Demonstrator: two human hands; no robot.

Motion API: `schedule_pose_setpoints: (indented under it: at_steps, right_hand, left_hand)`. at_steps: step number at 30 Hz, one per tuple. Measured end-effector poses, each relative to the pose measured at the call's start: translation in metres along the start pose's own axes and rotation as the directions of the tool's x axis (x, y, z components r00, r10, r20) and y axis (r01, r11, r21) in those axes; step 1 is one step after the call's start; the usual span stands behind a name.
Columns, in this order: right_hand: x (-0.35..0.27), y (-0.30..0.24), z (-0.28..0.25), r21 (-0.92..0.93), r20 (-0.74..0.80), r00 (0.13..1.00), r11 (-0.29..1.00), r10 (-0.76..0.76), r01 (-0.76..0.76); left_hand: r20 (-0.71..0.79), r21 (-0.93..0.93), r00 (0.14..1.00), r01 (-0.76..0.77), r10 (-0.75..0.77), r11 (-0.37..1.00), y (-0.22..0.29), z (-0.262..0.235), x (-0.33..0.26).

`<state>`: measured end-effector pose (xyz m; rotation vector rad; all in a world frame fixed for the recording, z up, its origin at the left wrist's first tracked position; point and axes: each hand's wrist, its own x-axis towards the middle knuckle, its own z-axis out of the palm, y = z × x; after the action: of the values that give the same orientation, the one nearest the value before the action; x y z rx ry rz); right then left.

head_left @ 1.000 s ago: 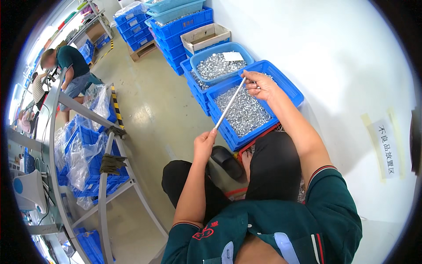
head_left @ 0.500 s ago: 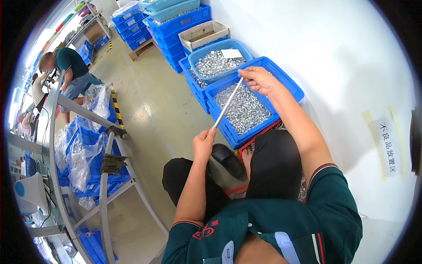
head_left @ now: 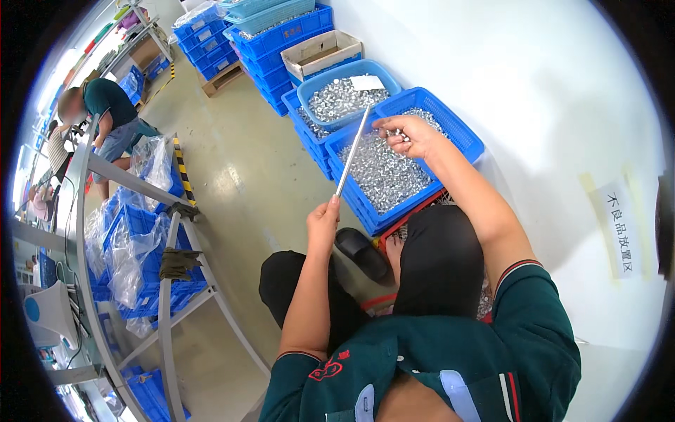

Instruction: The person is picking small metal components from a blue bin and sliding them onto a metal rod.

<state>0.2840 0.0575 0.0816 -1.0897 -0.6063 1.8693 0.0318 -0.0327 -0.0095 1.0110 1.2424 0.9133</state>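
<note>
My left hand [head_left: 323,219] is closed around the lower end of a thin silvery metal rod [head_left: 355,148], which slants up and away over the near blue basket. My right hand [head_left: 410,136] hovers over that blue basket [head_left: 470,138], fingers curled, with small shiny metal pieces showing between them. A gap separates these fingers from the rod's upper end. Small silvery metal parts [head_left: 387,176] fill much of the basket; their exact kind is too small to make out.
Beyond it, a light blue basket [head_left: 305,93] holds similar parts and a white paper slip [head_left: 367,83]. A worn open box [head_left: 323,55] and stacked blue crates [head_left: 281,39] stand farther back. On the left are a metal frame [head_left: 166,330], bagged crates [head_left: 133,239] and a bent-over person [head_left: 109,116].
My right hand has come off the rod's upper end and turned, its fingers now curled around small pieces. The rod tilts more upright in my left hand, which shifted slightly.
</note>
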Motion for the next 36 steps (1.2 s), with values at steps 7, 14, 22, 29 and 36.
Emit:
schedule_pose_setpoints:
  at_steps: [7,14,22,29,36]
  right_hand:
    - [0.004,-0.004,-0.013,0.267,0.070,0.997,0.963,-0.041,0.021]
    - [0.001,-0.006,-0.007,0.299,0.035,0.997,0.953,-0.073,0.059]
    - [-0.001,-0.005,-0.006,0.303,0.084,0.993,0.951,-0.088,0.059]
    - [0.001,-0.005,-0.001,0.260,0.155,0.988,0.965,-0.007,-0.034]
    - [-0.014,0.003,0.029,-0.381,0.066,0.989,0.913,-0.129,0.145]
  left_hand:
    - [0.012,0.083,0.995,-0.101,0.100,0.991,-0.002,-0.005,-0.005]
    - [0.018,0.158,0.991,-0.136,0.135,0.978,-0.004,-0.005,-0.006]
    - [0.013,0.173,0.991,-0.133,0.133,0.976,-0.006,-0.005,-0.003]
    - [0.022,0.134,0.994,-0.113,0.111,0.985,-0.008,-0.008,-0.004]
    - [-0.028,0.108,0.998,-0.057,0.061,0.993,0.005,-0.006,-0.006]
